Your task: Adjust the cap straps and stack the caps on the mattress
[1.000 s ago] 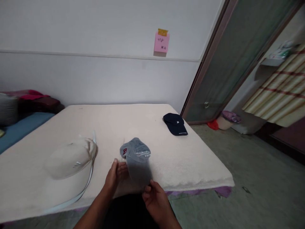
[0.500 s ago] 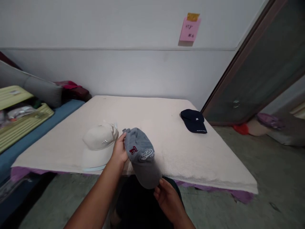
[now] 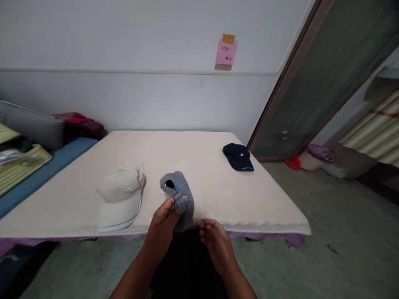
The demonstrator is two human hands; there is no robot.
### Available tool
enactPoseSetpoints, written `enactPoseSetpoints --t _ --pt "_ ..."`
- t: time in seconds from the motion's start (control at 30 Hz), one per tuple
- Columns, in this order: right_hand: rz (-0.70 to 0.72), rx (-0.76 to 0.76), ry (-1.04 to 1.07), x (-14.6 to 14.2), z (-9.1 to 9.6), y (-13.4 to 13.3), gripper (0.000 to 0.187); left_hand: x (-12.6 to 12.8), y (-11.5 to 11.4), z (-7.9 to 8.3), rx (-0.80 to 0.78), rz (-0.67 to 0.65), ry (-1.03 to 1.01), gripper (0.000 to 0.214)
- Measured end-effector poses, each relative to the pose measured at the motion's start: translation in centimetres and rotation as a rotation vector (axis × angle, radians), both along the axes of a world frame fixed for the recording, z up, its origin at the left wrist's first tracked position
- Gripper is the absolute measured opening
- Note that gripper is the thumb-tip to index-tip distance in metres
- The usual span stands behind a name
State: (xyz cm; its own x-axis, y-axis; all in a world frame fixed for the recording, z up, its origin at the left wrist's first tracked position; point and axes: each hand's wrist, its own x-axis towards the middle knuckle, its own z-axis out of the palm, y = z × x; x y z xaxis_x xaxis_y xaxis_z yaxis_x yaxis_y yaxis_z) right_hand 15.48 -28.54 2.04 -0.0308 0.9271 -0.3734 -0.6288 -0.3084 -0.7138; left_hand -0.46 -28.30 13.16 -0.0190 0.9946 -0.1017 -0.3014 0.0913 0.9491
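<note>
A pale wall (image 3: 140,99) backs the scene, and a bed (image 3: 264,203) with a cream cover stretches before it. To its right stands a dark-framed door (image 3: 293,95). A grey pillow (image 3: 35,126) lies off the left side.

Next in size come 3 caps. The white cap (image 3: 120,189) rests on the left part of the bed, its brim towards the near edge. The grey cap (image 3: 184,186) is in the person's grasp above the near edge, its back turned to the camera; how its brim lies is hard to make out. The navy cap (image 3: 238,158) sits at the far right of the cover, well apart from both hands.

The left hand (image 3: 163,222) pinches the back of the grey cap, thumb against the strap. The right hand (image 3: 218,245) is just beside it, fingers loosely curled, apparently gripping nothing.

The grey cap should handle as light and soft: cloth that folds easily, not slippery and hardly fragile. The strap makes a secure but floppy hold; the stiffer brim probably gives better control.

Smaller again is the pink note (image 3: 226,53) taped to the wall, then the narrow strap (image 3: 178,198) below the cap's rear opening.
</note>
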Motion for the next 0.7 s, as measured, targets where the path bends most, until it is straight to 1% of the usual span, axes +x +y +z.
enactPoseSetpoints --t 0.13,0.23,0.3,0.33,0.4,0.43,0.5,0.6,0.7 --pt "-0.08 0.166 -0.102 1.3 3.9 -0.7 0.018 0.3 -0.9 0.6 0.051 0.025 0.164 0.03" --pt "-0.105 0.32 -0.286 1.6 7.2 -1.6 0.012 0.6 -1.6 1.5 0.082 0.004 0.28 0.027" --pt "-0.104 0.495 -0.473 1.5 9.3 -2.5 0.009 0.8 -2.0 2.1 0.11 -0.024 0.347 0.025" --pt "-0.097 0.613 -0.581 1.3 10.3 -3.0 0.011 1.0 -2.2 2.3 0.125 -0.04 0.381 0.024" --pt "-0.05 0.845 -0.796 0.9 11.7 -3.7 0.022 1.1 -2.5 2.5 0.159 -0.071 0.454 0.023" --pt "-0.025 0.929 -0.88 0.7 12.2 -4.0 0.027 1.2 -2.6 2.6 0.177 -0.083 0.49 0.023" --pt "0.002 1.013 -0.988 0.3 12.6 -4.3 0.033 1.2 -2.8 2.5 0.208 -0.096 0.562 0.021" --pt "0.005 1.033 -1.064 0.1 12.4 -4.4 0.033 1.0 -3.0 2.3 0.219 -0.113 0.629 0.02" --pt "0.009 1.069 -1.114 0.2 12.1 -4.4 0.034 0.9 -3.3 2.3 0.209 -0.138 0.635 0.02"
